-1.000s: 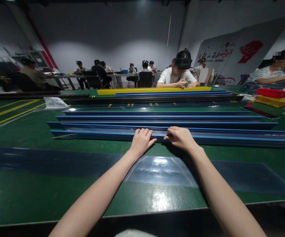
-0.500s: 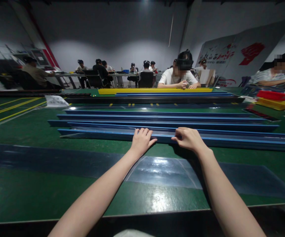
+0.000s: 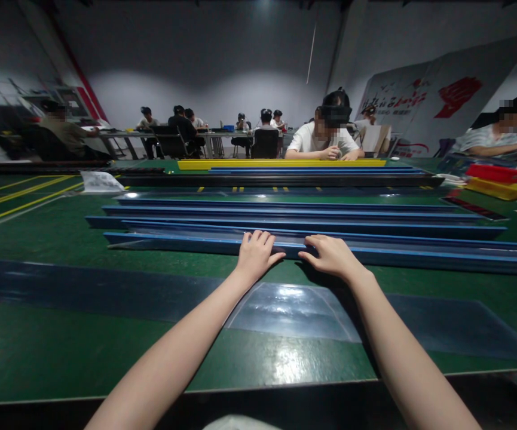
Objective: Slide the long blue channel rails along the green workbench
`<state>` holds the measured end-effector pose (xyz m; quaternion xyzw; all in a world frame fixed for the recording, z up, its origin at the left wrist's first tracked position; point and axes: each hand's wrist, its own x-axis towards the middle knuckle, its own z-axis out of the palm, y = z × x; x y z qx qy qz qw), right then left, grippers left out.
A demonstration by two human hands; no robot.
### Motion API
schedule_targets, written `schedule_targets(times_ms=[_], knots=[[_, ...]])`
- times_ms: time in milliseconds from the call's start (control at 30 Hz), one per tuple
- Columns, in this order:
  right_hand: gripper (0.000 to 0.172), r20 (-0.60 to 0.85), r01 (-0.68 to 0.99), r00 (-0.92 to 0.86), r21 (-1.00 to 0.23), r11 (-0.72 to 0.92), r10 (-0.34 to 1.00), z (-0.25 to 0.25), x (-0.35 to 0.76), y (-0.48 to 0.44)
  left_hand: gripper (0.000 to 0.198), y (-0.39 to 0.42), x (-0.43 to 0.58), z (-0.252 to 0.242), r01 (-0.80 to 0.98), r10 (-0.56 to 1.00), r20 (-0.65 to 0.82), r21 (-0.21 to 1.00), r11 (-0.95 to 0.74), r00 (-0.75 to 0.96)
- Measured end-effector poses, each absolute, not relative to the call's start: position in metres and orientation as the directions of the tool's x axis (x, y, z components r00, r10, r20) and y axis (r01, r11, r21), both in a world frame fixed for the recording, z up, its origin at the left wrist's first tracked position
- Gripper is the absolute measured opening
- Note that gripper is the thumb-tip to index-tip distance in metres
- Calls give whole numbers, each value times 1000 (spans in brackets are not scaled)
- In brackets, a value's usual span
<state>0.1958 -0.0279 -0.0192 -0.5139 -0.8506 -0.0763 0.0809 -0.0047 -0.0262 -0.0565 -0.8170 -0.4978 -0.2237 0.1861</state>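
Observation:
Several long blue rails lie side by side across the green table [image 3: 38, 346]. The nearest blue rail [image 3: 173, 243] runs left to right in front of me. My left hand [image 3: 254, 255] rests on its near edge with fingers curled over the top and the thumb below. Just to the right, my right hand [image 3: 330, 257] grips the same rail, its fingers bent over the edge. Both arms reach straight forward from the bottom of the view.
More blue rails [image 3: 285, 212] and a yellow rail [image 3: 280, 163] lie farther back. Red and yellow trays [image 3: 495, 179] sit at the right. A person [image 3: 325, 138] sits across the table; other people sit at tables behind. A glossy dark mat [image 3: 294, 310] lies near me.
My right hand slid right along the nearest rail, then came back left toward my left hand. The rail shifted slightly to the right. My left hand stayed in place.

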Motion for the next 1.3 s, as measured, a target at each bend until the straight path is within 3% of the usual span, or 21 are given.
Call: schedule_targets(times_ms=[1300], knots=[[35, 227, 860, -499, 9, 511, 836, -25, 191, -26, 40, -24, -5, -59, 907, 755, 524, -94, -410, 395]])
